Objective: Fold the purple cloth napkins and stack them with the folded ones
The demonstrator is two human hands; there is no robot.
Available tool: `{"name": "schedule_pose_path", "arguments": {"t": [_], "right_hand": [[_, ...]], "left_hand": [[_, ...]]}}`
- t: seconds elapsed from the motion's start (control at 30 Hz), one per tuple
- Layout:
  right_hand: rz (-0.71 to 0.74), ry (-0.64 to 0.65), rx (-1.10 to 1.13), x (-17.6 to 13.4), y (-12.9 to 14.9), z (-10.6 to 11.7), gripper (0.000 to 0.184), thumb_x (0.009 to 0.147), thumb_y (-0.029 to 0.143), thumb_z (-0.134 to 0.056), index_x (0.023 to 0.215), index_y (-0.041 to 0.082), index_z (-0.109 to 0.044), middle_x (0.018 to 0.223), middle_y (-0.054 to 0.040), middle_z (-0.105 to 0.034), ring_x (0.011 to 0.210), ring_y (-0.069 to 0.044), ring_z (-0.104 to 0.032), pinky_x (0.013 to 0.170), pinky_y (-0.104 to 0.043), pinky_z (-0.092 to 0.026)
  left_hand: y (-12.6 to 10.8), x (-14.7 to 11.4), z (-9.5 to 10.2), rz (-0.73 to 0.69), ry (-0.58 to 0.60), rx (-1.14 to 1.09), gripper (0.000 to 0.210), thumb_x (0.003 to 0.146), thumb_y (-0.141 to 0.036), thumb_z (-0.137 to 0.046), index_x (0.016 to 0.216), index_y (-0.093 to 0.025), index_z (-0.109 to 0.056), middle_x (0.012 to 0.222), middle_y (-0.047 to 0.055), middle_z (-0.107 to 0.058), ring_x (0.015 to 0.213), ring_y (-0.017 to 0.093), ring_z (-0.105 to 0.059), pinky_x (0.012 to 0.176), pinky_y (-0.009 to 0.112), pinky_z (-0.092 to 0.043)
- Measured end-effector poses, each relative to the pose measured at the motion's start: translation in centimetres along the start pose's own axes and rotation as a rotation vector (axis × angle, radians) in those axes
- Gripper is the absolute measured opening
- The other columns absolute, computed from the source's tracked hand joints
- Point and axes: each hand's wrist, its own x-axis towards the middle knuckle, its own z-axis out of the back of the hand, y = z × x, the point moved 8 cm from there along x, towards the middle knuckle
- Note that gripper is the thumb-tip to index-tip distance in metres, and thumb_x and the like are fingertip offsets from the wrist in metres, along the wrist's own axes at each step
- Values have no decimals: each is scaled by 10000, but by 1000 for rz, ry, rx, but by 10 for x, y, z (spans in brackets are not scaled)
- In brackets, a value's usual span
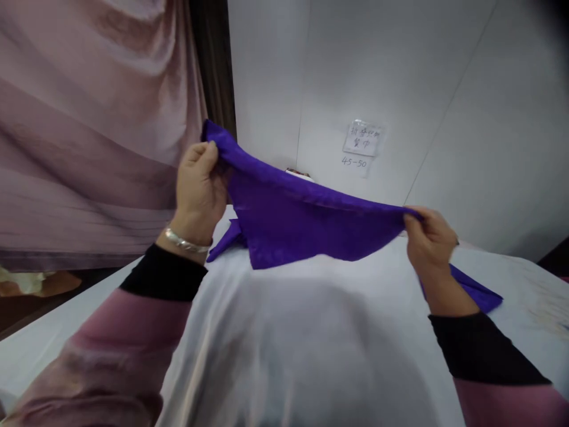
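Pink sleeves (pixel 128 323) — left hand (pixel 200 187) and right hand (pixel 430 243) pinched closed on opposite ends of purple cloth (pixel 306 222) — sagging between them.

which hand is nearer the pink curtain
Left. The left hand is by the edge of the pink curtain; the right hand is well away from it, at the other end of the purple cloth.

"What sort of place is shown?"

"An indoor room, as is shown by the pale, seamed wall (pixel 377 71). Whether it is lived in or worked in cannot be told."

"What is seen of a home?"

"A soft pink curtain (pixel 102 89) is hung at the left, beside a white-covered table (pixel 306 338)."

"And of a workplace?"

"A handwritten sign (pixel 363 140) is fixed up, with '45-50' written below."
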Motion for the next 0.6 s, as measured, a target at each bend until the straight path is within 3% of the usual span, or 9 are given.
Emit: {"name": "schedule_pose_path", "arguments": {"t": [0.1,0.2,0.3,0.4,0.5,0.6], "right_hand": [[235,116,-163,-25,37,32,208,823,233,-563,1014,241,-645,932,-46,-689,883,-205,-637,816,-358,-491],[351,446,-92,-83,45,29,186,814,235,-582,985,250,-655,855,-39,-706,804,-201,-660,751,-337,-525],[187,769,30,-146,31,10,159,838,261,-562,956,251,-669,846,-37,-707,794,-189,-659,737,-319,-531],[-4,972,127,-194,24,-5,186,878,284,-497,934,241,-669,830,-38,-694,773,-177,-648,701,-302,-528],[-144,1018,114,-214,9,-7,228,900,303,-444,910,232,-660,837,-46,-683,779,-182,-637,705,-304,-520],[-261,959,16,-213,-34,2,240,891,340,-444,891,221,-652,887,-59,-683,805,-196,-634,701,-312,-521]], "left_hand": [[-8,-27,16,29,45,29,138,848,-189,-590,723,-198,-533,661,-54,-572,677,84,-542,675,241,-447],[35,-64,66,273,-42,146,141,807,-234,-636,694,-195,-561,623,-45,-573,623,88,-534,621,228,-454],[101,-114,117,667,-101,244,165,774,-288,-638,677,-169,-579,608,-14,-597,553,108,-532,524,228,-450],[142,-162,154,960,-182,267,102,809,-258,-571,792,-164,-606,719,7,-642,600,123,-587,551,231,-481],[153,-197,173,1125,-224,290,111,839,-223,-539,905,-153,-595,894,56,-654,711,146,-636,651,274,-517],[143,-214,182,1083,-276,383,233,770,-207,-649,979,-166,-555,998,79,-637,778,175,-656,712,309,-521]]}}
